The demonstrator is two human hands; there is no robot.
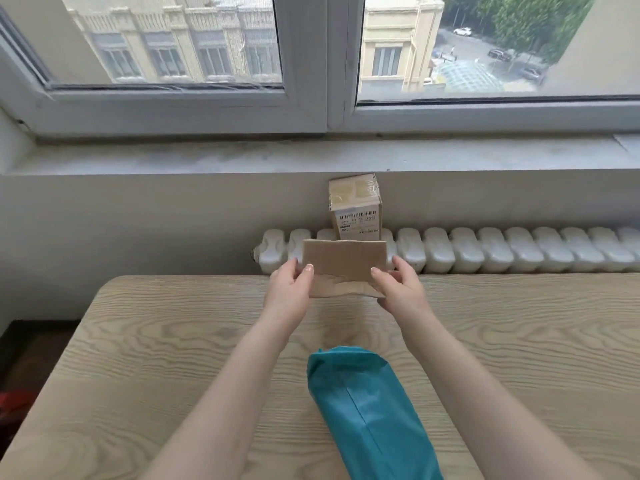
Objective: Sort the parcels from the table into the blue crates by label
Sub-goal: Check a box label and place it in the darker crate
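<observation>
cardboard parcel (344, 268) pinched at both ends by left hand (289, 289) and right hand (398, 285), raised over far surface (156, 341) edge. could slip; label unseen, misfiling likely.

A white radiator (485, 252) stands beneath the windowsill (311, 157).

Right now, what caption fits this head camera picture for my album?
Both hands, left hand and right hand, hold a box above the table.

Teal parcel (370, 410), wood-grain table (173, 358)
</observation>
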